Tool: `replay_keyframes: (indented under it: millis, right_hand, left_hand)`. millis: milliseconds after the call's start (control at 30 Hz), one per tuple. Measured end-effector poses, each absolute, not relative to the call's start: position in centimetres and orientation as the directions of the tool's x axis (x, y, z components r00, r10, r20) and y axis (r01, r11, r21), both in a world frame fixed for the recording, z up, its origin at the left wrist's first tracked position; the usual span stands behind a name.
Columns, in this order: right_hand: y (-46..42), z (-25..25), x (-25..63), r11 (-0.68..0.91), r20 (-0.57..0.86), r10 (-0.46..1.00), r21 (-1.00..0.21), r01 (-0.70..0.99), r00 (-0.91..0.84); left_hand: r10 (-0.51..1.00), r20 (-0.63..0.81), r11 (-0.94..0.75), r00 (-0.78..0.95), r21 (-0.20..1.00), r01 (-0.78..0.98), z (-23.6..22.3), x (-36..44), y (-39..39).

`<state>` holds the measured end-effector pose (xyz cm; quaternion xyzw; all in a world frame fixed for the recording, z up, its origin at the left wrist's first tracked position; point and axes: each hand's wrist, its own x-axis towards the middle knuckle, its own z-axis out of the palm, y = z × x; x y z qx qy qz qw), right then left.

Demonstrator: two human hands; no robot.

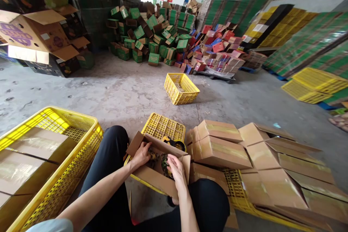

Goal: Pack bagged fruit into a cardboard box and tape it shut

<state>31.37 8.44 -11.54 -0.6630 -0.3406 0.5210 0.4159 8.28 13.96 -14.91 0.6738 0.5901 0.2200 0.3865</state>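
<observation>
An open cardboard box (156, 179) stands between my knees on an upturned yellow crate (163, 125). Inside it are dark green-brown pieces (164, 165), too small and shaded to name. My left hand (141, 155) reaches over the box's left end with its fingers bent down inside; their tips are partly hidden. At the right end, my right hand (176, 168) has its thumb and fingers curled against the dark green pieces. Just behind the box's far wall lies a black-and-yellow tool (176, 144) that looks like a tape dispenser.
Taped cardboard boxes (217, 148) are stacked close on my right, with open-flapped boxes (288, 174) beyond. A large yellow crate (94, 125) holding boxes stands at my left. Another yellow crate (181, 94) sits ahead on the floor, before heaped green cartons (153, 59).
</observation>
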Motion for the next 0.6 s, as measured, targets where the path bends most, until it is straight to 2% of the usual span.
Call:
replay_keyframes:
  millis: [200,300,433,600]
  right_hand:
    - [8.8,-11.1,32.1,-0.419,-0.396,0.893,-0.905,0.072,0.214]
    - [9.0,-11.0,32.1,-0.401,-0.372,0.904,-0.909,0.114,0.213]
    - [9.2,-11.2,31.7,-0.343,-0.309,0.934,-0.916,0.208,0.179]
    - [9.3,-10.7,30.3,-0.218,-0.226,0.974,-0.897,0.384,0.025]
  left_hand:
    - [0.971,-0.062,-0.089,0.233,0.805,0.587,-14.6,8.0,14.4]
    - [0.947,-0.015,-0.199,0.320,0.755,0.625,-14.5,7.9,14.3]
    - [0.881,-0.111,-0.296,0.459,0.627,0.721,-14.8,8.0,14.2]
    - [0.863,-0.192,-0.288,0.467,0.572,0.768,-15.6,8.2,14.6]
